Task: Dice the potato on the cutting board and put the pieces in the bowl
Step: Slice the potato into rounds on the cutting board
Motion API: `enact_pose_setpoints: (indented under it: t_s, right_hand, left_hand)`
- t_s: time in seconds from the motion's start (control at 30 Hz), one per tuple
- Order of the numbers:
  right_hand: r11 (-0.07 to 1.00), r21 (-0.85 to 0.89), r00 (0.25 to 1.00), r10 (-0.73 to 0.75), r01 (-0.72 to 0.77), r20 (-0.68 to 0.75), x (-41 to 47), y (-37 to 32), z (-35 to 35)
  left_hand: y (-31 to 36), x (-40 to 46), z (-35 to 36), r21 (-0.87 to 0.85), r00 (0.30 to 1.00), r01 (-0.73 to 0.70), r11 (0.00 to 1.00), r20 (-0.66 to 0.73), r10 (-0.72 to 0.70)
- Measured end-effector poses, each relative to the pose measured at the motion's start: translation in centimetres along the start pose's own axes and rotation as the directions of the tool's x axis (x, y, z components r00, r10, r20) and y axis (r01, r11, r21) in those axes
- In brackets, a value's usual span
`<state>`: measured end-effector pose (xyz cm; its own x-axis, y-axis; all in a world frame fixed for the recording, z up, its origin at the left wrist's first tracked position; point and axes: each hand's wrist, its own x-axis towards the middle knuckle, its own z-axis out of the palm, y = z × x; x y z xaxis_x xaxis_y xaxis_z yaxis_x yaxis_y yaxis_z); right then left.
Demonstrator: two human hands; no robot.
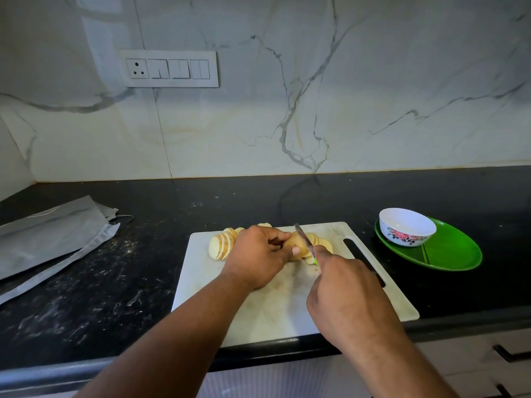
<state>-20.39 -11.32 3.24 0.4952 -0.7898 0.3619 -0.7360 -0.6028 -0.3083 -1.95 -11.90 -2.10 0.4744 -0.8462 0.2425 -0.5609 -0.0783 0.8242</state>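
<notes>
Centrally in the frame, the left hand (pixel 258 254) arches over the potato (pixel 296 245) on the white board (pixel 287 305), fingers curled round its tan skin and thumb pressed to its near side. Just right of it, the right hand (pixel 344 294) grips a knife (pixel 304 239) with a green handle, fingers wrapped tight, its slim steel blade tilted down against the potato. Pale round slices (pixel 221 245) lie fanned at the board's upper left; the glossy white floral bowl (pixel 406 226) sits on a green plate (pixel 448 251) at right, on a black speckled counter (pixel 115 268).
</notes>
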Motion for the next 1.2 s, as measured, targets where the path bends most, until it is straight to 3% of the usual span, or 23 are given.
enact_pose_setpoints:
  t_s: [0.37,0.7,1.0,1.2]
  right_hand:
    - [0.996,0.078,0.998,0.048,-0.052,0.045,2.6,-0.7,2.3]
    - [0.993,0.106,0.980,0.025,-0.046,0.198,-0.1,0.1,1.4]
    - [0.996,0.078,0.970,0.024,-0.044,0.240,-4.4,1.3,-2.0]
    - [1.000,0.005,0.996,0.028,-0.028,0.083,-3.7,1.4,-2.7]
  left_hand:
    - [0.2,0.0,0.0,-0.004,0.999,-0.002,1.000,-0.037,0.002]
    - [0.2,-0.5,0.1,0.009,1.000,-0.017,1.000,-0.003,0.017]
    - [0.3,-0.6,0.1,0.008,1.000,0.002,1.000,0.003,-0.002]
    - [0.5,-0.7,-0.1,0.043,1.000,0.004,0.999,-0.005,-0.004]
